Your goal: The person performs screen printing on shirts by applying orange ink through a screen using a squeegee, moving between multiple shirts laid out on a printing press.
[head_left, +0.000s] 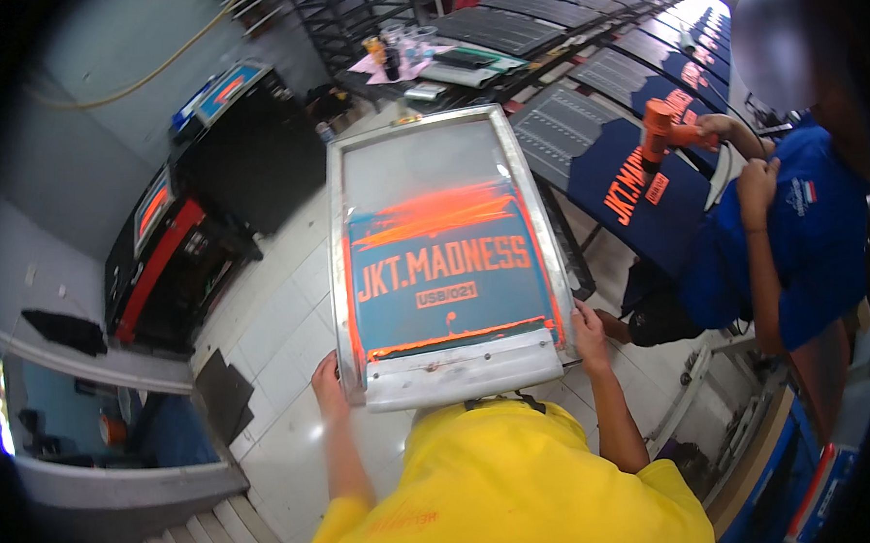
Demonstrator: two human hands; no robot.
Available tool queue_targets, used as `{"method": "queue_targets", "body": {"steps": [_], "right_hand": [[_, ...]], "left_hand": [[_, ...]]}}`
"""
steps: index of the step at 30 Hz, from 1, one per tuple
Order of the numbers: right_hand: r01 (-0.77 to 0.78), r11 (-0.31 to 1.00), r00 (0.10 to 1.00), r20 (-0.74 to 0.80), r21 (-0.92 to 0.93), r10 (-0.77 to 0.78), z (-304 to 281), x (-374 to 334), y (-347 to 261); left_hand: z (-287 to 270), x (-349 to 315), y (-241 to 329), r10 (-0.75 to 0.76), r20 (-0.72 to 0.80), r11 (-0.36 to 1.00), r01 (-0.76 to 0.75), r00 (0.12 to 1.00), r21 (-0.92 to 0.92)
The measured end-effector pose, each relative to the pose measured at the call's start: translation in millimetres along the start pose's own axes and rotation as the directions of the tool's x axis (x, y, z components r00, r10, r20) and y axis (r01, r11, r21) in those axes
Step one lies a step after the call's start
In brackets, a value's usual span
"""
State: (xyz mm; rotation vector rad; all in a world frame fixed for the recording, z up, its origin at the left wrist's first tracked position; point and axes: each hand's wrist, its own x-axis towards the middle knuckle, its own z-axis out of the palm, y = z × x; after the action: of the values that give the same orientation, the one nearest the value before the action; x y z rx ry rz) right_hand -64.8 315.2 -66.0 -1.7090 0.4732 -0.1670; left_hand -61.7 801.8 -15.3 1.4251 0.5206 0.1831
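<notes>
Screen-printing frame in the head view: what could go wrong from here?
The metal squeegee lies across the near end of the screen-printing frame and could slide off if the frame tilts. The orange ink, if wet, might smear onto the yellow shirt close by. With the left hand and right hand near the closer corners, the far end might dip.

We count one printing screen (337,237), one metal bar (464,369), one left hand (329,381) and one right hand (588,331) of our own, one co-worker (797,222) with two hands, one orange handheld dryer (656,131), two dark cabinets (255,158), and at least three navy fabric panels (680,217).
</notes>
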Motion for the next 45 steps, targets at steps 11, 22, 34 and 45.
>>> {"method": "queue_targets", "body": {"steps": [11,22,34,45], "right_hand": [[-0.03,1.0,0.999,-0.021,-0.008,0.03,3.8,2.2,-0.8],[0.011,1.0,1.0,0.022,-0.007,-0.011,-0.8,6.0,11.5],[0.006,0.997,0.999,0.038,0.076,-0.009,1.5,5.4,4.5],[0.078,0.995,0.997,0.017,0.056,-0.079,-0.4,10.9,21.1]], "left_hand": [[-13.3,12.6,-17.0,0.172,0.053,0.95,-0.18,0.984,0.253],[-0.3,4.0,-5.2,-0.018,-0.042,1.0,0.017,0.999,-0.004],[-12.9,12.5,-22.7,-0.07,-0.087,0.998,0.07,0.994,-0.01],[-9.1,12.7,-20.1,-0.07,-0.098,0.997,0.071,0.993,0.002]]}}
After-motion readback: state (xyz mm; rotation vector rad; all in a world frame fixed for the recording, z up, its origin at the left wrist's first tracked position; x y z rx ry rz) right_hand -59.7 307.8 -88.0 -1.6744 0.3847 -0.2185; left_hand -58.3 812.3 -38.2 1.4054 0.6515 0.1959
